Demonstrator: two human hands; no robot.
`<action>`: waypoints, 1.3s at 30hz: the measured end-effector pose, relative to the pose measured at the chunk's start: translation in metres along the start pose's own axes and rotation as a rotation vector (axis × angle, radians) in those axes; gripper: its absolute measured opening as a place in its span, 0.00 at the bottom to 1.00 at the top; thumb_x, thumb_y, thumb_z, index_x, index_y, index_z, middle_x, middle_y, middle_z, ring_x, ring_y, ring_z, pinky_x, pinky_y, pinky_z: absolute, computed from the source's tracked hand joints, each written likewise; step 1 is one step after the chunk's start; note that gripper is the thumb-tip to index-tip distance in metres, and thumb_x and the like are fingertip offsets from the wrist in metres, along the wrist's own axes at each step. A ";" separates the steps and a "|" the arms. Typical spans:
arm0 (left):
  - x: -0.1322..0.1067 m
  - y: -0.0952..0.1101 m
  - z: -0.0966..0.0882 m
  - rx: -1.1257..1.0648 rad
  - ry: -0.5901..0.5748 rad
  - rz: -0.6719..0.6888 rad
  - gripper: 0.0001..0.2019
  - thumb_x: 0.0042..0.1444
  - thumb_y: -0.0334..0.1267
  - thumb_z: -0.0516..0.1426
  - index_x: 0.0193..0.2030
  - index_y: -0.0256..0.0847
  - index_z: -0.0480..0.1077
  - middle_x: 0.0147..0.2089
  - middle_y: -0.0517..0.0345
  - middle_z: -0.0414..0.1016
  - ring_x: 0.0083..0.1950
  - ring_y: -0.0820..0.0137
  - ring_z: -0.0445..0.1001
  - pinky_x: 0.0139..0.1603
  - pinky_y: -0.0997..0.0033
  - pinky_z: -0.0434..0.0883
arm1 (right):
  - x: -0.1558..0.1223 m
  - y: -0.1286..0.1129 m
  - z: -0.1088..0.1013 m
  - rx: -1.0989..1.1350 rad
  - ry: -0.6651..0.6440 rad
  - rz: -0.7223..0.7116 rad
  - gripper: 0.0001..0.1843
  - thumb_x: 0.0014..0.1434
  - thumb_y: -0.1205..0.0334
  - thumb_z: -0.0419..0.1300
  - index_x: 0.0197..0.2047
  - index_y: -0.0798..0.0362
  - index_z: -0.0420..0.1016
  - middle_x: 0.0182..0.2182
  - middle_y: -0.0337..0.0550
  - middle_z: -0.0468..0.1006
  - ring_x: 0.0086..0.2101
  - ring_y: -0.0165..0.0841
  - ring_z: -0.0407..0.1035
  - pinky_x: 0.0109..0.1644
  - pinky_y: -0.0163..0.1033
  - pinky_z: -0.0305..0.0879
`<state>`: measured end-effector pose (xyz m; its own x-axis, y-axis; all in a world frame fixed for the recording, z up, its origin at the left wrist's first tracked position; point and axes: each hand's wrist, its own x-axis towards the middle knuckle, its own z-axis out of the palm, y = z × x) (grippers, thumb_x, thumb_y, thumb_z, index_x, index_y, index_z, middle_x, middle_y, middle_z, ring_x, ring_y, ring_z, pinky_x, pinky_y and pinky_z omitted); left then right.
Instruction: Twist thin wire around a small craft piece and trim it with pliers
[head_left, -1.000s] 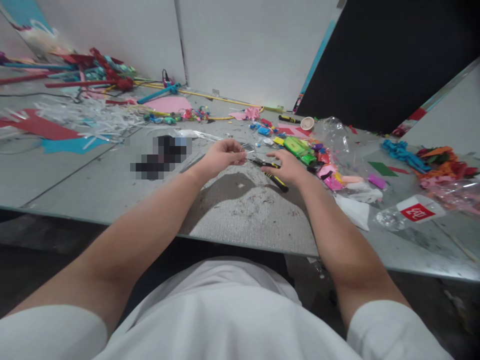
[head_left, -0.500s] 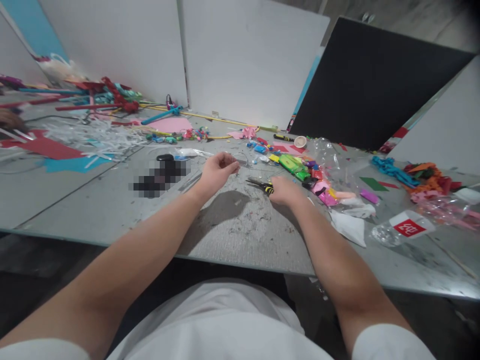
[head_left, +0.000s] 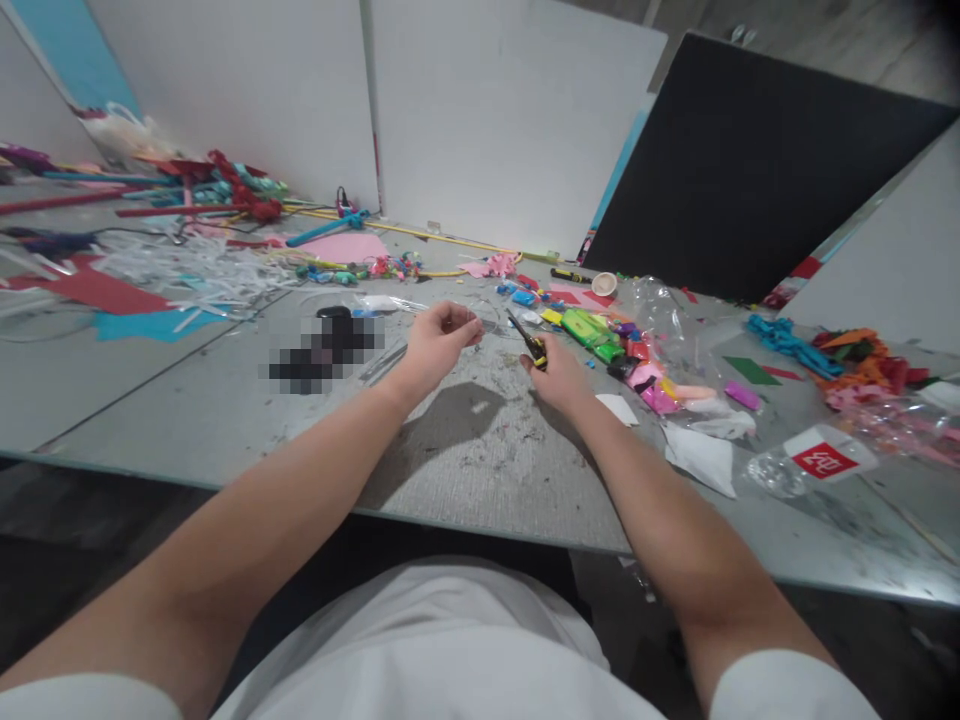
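In the head view, my left hand [head_left: 441, 345] is raised above the middle of the table, thumb and fingers pinched on a thin wire. The wire [head_left: 496, 318] curves out beyond the fingertips; its exact course is hard to make out. To the right, my right hand [head_left: 559, 373] is wrapped around needle-nose pliers [head_left: 529, 341] with black and yellow grips. Their dark jaws point up and to the left, apart from the left hand. Small dark scraps lie on the grey table [head_left: 480, 480] beneath both hands.
Packets of coloured clay [head_left: 592, 332] and a clear plastic bottle [head_left: 814, 458] lie to the right. A white paper piece [head_left: 701, 458] is near the right forearm. At left are shredded white strips [head_left: 195, 262] and red paper [head_left: 105, 285]. Upright boards [head_left: 510, 120] stand behind.
My right hand has turned the pliers so that their jaws point more upward and away. My left hand stays nearly in place. Another person's hand at the far left has gone from view.
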<state>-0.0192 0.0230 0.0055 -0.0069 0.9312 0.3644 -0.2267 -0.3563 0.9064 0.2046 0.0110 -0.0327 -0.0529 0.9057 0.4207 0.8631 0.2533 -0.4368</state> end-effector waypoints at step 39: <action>-0.007 0.005 0.004 -0.044 -0.022 -0.003 0.10 0.52 0.27 0.68 0.27 0.39 0.71 0.24 0.61 0.78 0.27 0.75 0.77 0.35 0.72 0.77 | -0.006 -0.006 0.003 -0.036 0.146 -0.050 0.14 0.62 0.48 0.60 0.42 0.49 0.73 0.35 0.52 0.82 0.37 0.47 0.74 0.42 0.46 0.65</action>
<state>-0.0166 0.0142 0.0084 0.0152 0.9300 0.3672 -0.2697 -0.3498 0.8972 0.1981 0.0049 -0.0348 -0.0252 0.8327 0.5532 0.8790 0.2820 -0.3846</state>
